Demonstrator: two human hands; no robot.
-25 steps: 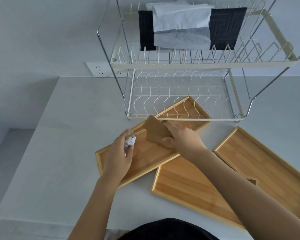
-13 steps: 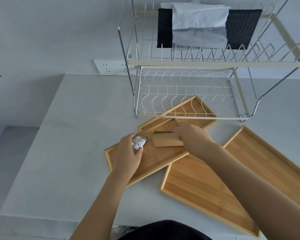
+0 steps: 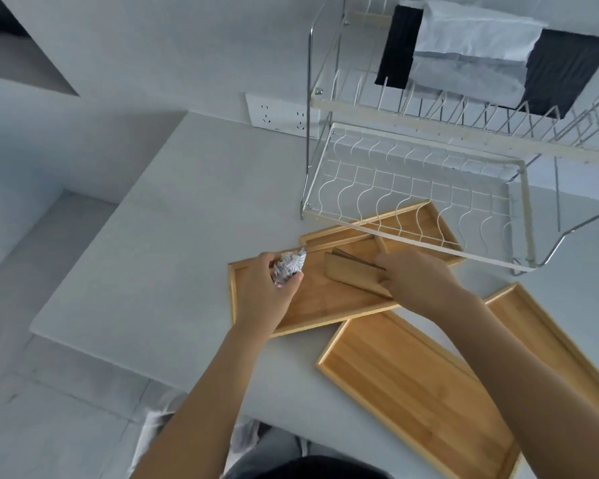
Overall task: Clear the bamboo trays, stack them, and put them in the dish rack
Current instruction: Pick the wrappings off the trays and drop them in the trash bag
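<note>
Three bamboo trays lie on the white counter. The left tray [image 3: 325,305] overlaps the middle tray [image 3: 412,385]; the right tray [image 3: 550,344] is partly hidden by my right arm. A further bamboo tray [image 3: 426,226] lies under the dish rack [image 3: 377,233]. My left hand [image 3: 267,292] is closed around a crumpled white paper ball [image 3: 287,269] above the left tray. My right hand [image 3: 419,281] grips a folded brown cardboard piece [image 3: 351,276] just above the same tray.
The two-tier wire rack stands at the back right, with black and white cloths [image 3: 474,60] on its upper tier. A wall socket [image 3: 281,115] sits left of it. The counter's left edge [image 3: 94,243] drops off to the floor.
The view has swung left and down. My right hand has turned the cardboard from upright to lying low over the tray. My left hand still holds the paper ball.
</note>
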